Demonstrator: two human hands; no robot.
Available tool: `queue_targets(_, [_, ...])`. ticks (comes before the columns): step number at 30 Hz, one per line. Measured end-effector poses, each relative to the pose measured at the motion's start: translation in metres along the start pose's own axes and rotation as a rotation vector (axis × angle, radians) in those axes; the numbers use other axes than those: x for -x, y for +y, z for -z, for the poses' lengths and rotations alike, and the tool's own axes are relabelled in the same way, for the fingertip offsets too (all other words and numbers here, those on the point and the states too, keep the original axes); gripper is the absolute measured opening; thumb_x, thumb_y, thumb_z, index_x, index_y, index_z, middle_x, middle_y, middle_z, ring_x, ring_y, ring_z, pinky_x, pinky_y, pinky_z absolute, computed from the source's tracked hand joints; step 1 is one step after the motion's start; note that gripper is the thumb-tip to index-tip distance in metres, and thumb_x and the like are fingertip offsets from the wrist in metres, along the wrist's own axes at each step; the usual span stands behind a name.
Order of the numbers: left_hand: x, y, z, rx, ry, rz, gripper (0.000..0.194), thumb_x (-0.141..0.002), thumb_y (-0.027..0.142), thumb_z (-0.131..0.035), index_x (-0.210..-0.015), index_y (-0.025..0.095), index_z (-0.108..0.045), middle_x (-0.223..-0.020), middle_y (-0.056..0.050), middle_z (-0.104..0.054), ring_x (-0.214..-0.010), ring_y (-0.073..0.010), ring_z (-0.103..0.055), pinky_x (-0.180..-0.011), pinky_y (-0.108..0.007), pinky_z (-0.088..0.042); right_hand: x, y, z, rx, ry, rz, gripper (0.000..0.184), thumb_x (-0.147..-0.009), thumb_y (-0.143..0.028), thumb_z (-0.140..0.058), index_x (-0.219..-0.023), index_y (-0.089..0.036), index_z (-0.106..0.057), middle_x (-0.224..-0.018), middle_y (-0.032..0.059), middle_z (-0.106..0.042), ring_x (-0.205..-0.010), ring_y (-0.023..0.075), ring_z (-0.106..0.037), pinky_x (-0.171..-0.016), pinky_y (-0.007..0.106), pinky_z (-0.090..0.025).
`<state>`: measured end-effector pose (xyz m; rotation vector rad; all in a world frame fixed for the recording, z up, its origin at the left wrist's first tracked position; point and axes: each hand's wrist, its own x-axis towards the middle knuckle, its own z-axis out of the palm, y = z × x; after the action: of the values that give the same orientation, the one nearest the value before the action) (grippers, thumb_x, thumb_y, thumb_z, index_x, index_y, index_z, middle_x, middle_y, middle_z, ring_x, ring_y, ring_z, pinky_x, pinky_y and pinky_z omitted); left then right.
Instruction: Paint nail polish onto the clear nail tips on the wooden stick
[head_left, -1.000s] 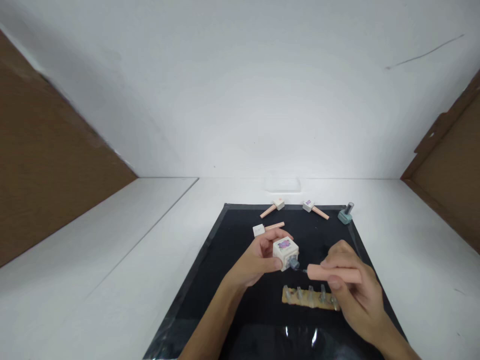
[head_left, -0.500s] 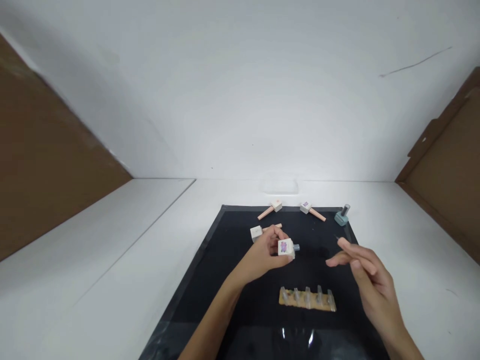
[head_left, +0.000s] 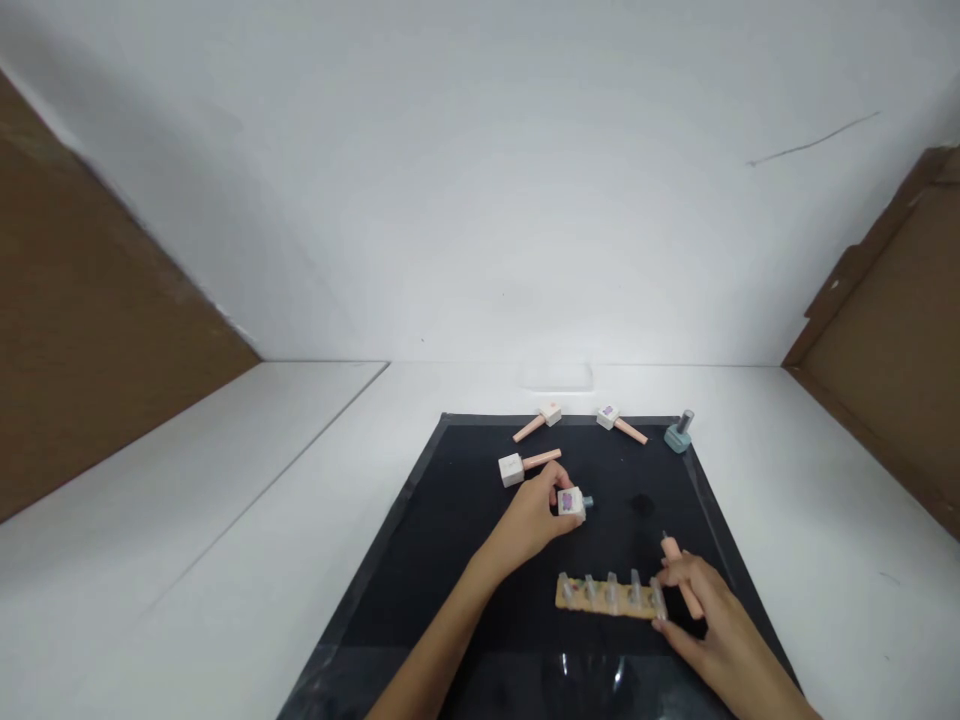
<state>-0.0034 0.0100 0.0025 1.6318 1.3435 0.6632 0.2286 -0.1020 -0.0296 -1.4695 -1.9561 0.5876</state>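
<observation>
My left hand (head_left: 536,515) is closed around a white square nail polish bottle (head_left: 570,502) with a purple design, its uncapped neck pointing right. In my right hand (head_left: 712,620) lies the peach nail polish brush cap (head_left: 682,580), brush end pointing up and away. The thumb and a fingertip of that same hand meet the right end of a tan strip (head_left: 600,598), which carries several clear nail tips standing in a row. Another white bottle with a peach cap (head_left: 512,470) lies just beyond my left hand.
Two more white bottles with peach caps, one at left (head_left: 550,413) and one at right (head_left: 608,416), lie along the far edge of the black mat (head_left: 450,540). A teal bottle (head_left: 678,438) with a silver cap stands at the far right corner. Behind the mat is a clear tray (head_left: 556,386).
My right hand has come down and nearer with the brush cap, its fingers now at the right end of the strip. My left hand with the bottle has dropped slightly.
</observation>
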Motion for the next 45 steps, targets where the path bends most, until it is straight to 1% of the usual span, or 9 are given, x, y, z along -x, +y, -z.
queue_targets(8, [0.014,0.017,0.022,0.173,0.059,0.011,0.029,-0.059,0.031,-0.066,-0.083,0.023,-0.051,-0.094,-0.002,-0.059,-0.078,-0.0175,-0.047,-0.076,-0.031,-0.040,0.003,-0.010,0.023,-0.141,0.104,0.101,0.021,-0.080,-0.020,-0.063,-0.086,-0.027,-0.045,-0.085,-0.0015,-0.074,-0.098,0.0183,-0.073,-0.076,0.019,-0.058])
queue_targets(17, [0.027,0.037,0.021,0.521,0.095,0.009,0.018,-0.067,0.028,-0.059,-0.076,0.022,-0.045,-0.077,0.002,-0.054,-0.067,-0.0114,-0.047,-0.064,-0.024,-0.037,-0.001,-0.030,0.050,-0.522,0.367,-0.020,0.032,-0.078,-0.037,-0.074,-0.088,-0.028,-0.046,-0.084,0.0011,-0.076,-0.108,0.0229,-0.069,-0.090,0.032,-0.057])
queue_targets(21, [0.042,0.036,0.009,0.877,-0.414,-0.202,0.045,-0.060,0.031,-0.080,-0.090,0.022,-0.048,-0.078,0.004,-0.052,-0.059,-0.0072,-0.047,-0.056,-0.021,-0.038,-0.015,-0.048,0.048,-0.597,0.342,0.029,0.038,-0.075,-0.032,-0.078,-0.093,-0.031,-0.045,-0.089,0.0009,-0.077,-0.101,0.0221,-0.072,-0.089,0.034,-0.058])
queue_targets(24, [0.048,0.031,0.004,1.040,-0.571,-0.286,0.060,-0.060,0.035,-0.085,-0.105,0.027,-0.047,-0.080,0.006,-0.050,-0.051,-0.0029,-0.045,-0.052,-0.018,-0.039,-0.025,-0.064,0.033,-0.632,0.383,-0.067,0.036,-0.078,-0.044,-0.074,-0.094,-0.031,-0.044,-0.090,0.0018,-0.075,-0.101,0.0230,-0.070,-0.099,0.042,-0.052])
queue_targets(31, [0.049,0.026,0.005,1.104,-0.357,-0.374,0.035,-0.073,0.038,-0.076,-0.080,0.019,-0.048,-0.062,0.008,-0.047,-0.039,0.0001,-0.040,-0.037,-0.011,-0.037,-0.041,-0.089,0.004,-0.607,0.316,-0.059,0.038,-0.080,-0.054,-0.067,-0.096,-0.032,-0.042,-0.085,-0.0015,-0.073,-0.105,0.0216,-0.068,-0.113,0.049,-0.032])
queue_targets(37, [0.054,0.041,0.025,1.158,-0.211,-0.102,0.050,-0.069,0.054,-0.075,-0.070,0.021,-0.038,-0.049,0.013,-0.039,-0.033,0.0014,-0.022,-0.028,-0.009,-0.034,-0.056,-0.088,0.027,-0.513,0.262,-0.040,0.035,-0.080,-0.050,-0.069,-0.102,-0.030,-0.050,-0.104,0.0071,-0.076,-0.117,0.0280,-0.062,-0.093,0.042,-0.055])
queue_targets(40, [0.054,0.041,0.030,1.143,-0.219,-0.081,0.054,-0.065,0.055,-0.077,-0.068,0.021,-0.035,-0.046,0.014,-0.039,-0.031,0.0017,-0.020,-0.027,-0.010,-0.034,-0.071,-0.095,0.046,-0.540,0.369,0.057,0.022,-0.090,-0.047,-0.058,-0.100,-0.028,-0.064,-0.070,0.0027,-0.073,-0.079,0.0230,-0.072,-0.086,0.041,-0.055])
queue_targets(43, [0.051,0.033,0.026,1.104,-0.313,-0.134,0.048,-0.071,0.051,-0.074,-0.067,0.021,-0.036,-0.041,0.014,-0.036,-0.029,0.0006,-0.023,-0.026,-0.010,-0.035,-0.089,-0.111,0.058,-0.724,0.322,0.169,0.030,-0.090,-0.049,-0.056,-0.084,-0.027,-0.076,-0.048,-0.0033,-0.055,-0.032,0.0096,-0.047,-0.048,0.031,-0.051])
queue_targets(45, [0.049,0.029,0.023,1.089,-0.377,-0.148,0.045,-0.073,0.049,-0.073,-0.068,0.021,-0.038,-0.040,0.014,-0.036,-0.028,-0.0001,-0.026,-0.026,-0.011,-0.035,-0.099,-0.121,0.058,-0.845,0.336,0.143,0.029,-0.082,-0.054,-0.066,-0.075,-0.027,-0.076,-0.057,-0.0018,-0.058,-0.033,0.0070,-0.039,-0.036,0.025,-0.037])
